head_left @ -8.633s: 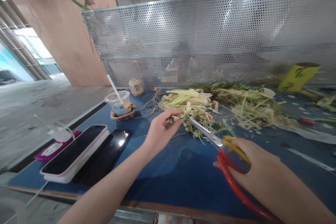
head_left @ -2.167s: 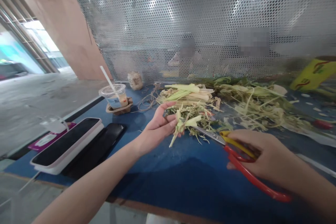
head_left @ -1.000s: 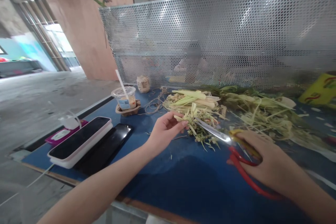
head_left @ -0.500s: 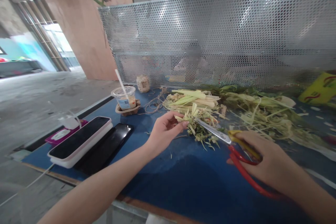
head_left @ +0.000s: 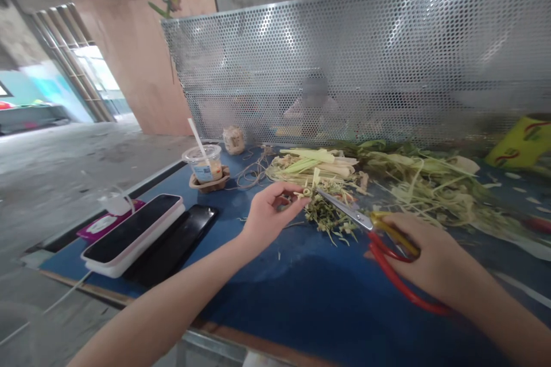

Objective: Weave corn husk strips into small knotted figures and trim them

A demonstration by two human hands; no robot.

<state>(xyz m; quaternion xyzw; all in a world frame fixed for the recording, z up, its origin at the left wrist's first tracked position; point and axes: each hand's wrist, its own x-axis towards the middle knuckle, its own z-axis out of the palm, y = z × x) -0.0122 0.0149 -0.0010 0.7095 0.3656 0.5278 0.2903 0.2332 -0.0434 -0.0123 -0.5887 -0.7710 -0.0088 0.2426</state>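
Observation:
Pinched between the thumb and fingers of my left hand is a small pale plant piece, held over the table's middle. My right hand grips red and yellow-handled scissors, whose blades point left with their tips beside that piece. The blades look nearly closed. Beneath and just beyond lies a heap of green clippings. Behind it is a stack of pale green husk strips.
Leafy husks spread over the right side of the blue table. At left are a cup with a straw, a boxy case and a black phone. A perforated metal panel stands behind; a person shows dimly through it.
The scissors and my right hand have shifted slightly left, and the blades are closer together. My left hand still holds the plant piece in nearly the same place.

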